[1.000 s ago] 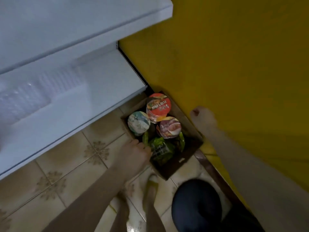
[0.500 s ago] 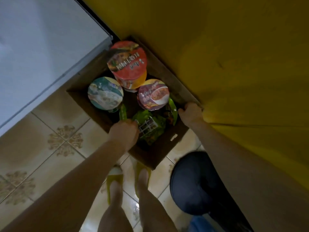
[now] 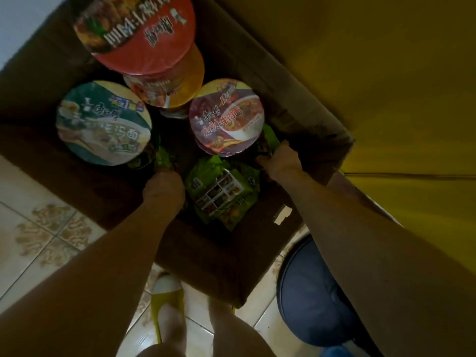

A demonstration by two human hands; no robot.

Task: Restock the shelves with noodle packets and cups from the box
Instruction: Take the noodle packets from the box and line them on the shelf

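Inside the box (image 3: 296, 104), left hand (image 3: 163, 188) and right hand (image 3: 282, 161) each clamped on a green packet (image 3: 162, 158).

Both bare forearms reach down and forward from the near edge, converging toward the far middle. The left hand (image 3: 163, 188) is curled, knuckles up, its fingertips hidden below. The right hand (image 3: 282, 161), farther and to the right, is likewise curled with fingers pointing away. The hands stay apart.

Matt cardboard box (image 3: 304, 117), glossy plastic pkts (image 3: 221, 191), glazed floor tiles (image 3: 38, 202).
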